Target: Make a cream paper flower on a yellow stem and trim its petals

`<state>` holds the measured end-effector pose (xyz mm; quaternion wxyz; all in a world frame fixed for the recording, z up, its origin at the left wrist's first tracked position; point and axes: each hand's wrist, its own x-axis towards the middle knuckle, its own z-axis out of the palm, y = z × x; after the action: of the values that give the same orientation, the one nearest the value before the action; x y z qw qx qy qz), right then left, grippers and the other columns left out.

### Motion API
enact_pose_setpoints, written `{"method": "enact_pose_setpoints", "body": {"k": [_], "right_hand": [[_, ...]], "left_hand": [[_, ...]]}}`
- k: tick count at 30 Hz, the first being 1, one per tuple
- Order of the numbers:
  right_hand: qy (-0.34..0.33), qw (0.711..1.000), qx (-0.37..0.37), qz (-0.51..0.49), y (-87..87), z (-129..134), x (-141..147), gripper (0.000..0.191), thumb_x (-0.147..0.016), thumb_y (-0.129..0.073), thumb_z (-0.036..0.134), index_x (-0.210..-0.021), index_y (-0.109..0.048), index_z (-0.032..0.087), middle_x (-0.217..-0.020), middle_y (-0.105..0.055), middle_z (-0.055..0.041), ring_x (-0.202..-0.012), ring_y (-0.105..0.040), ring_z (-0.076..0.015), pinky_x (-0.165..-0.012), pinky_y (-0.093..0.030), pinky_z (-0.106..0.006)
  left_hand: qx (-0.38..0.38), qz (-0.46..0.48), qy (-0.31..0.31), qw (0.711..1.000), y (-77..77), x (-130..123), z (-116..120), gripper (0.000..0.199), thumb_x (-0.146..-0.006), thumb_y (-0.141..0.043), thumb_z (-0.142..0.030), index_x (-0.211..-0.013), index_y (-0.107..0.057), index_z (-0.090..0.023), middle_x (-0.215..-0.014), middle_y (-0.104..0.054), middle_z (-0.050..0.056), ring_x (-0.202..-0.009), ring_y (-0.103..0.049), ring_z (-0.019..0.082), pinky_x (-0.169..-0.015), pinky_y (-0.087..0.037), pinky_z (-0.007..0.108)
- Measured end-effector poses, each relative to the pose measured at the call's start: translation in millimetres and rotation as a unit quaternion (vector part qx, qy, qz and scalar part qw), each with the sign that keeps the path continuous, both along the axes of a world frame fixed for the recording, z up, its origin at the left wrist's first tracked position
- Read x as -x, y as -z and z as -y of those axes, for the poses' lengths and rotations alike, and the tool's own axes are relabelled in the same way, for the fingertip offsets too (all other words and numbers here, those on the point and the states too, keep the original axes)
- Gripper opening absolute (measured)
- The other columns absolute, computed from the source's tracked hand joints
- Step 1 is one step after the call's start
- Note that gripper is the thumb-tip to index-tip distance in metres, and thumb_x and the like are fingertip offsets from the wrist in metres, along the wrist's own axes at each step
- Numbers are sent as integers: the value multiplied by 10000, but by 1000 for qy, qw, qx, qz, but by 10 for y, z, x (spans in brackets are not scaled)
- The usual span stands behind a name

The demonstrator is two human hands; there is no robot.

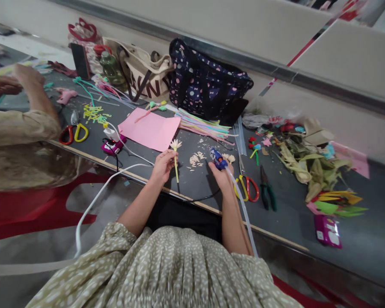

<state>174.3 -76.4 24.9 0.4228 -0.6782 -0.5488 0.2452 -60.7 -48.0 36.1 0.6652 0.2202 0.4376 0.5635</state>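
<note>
My left hand [164,166] pinches a small cream flower [176,144] on a yellow-green stem, held upright above the dark table [192,188]. In my right hand [220,174] is a blue glue gun [217,157], its glue stick trailing down along my forearm. Between my hands lies a small heap of pale petal-like pieces [196,159]. Just behind the glue gun, a second cream flower [229,158] shows in part. A pink sheet [149,128] lies beyond my left hand.
Scissors [246,188] and green-handled pliers [268,190] lie right of my right hand. Dried husks [317,171] cover the right side. Pastel stems [205,124] and bags [208,81] stand behind. A white cable [105,184] runs left, near another person's arm [40,94].
</note>
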Motion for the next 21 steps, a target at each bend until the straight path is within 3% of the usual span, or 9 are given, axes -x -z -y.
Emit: {"method": "enact_pose_setpoints", "body": {"k": [10,15,21], "right_hand": [[47,999,13,-2,331,-326,40,207,-752,-643,414,-792,-554,231,-677,-580,20,-631,-538,-190,-643,-431,-313],[49,998,30,13,374,-457,57,188,-736,-638,393,-767,-526,245,-630,-563,32,-589,-536,-199,-617,-429,-320],[37,998,50,9,416,-522,81,141,-751,-601,349,-840,-578,241,-687,-653,-1,-594,-600,-214,-639,-473,-342]], "left_hand": [[9,-8,0,1000,208,100,-45,282,-569,-852,-321,-703,-682,-141,-602,-612,-18,-510,-525,58,-479,-433,173],[8,-3,13,1000,251,96,-42,272,-593,-844,-323,-716,-684,-140,-601,-616,-19,-505,-523,52,-481,-419,164],[6,-3,20,1000,298,116,-50,274,-602,-845,-325,-725,-683,-140,-607,-616,-20,-501,-521,50,-486,-416,166]]}}
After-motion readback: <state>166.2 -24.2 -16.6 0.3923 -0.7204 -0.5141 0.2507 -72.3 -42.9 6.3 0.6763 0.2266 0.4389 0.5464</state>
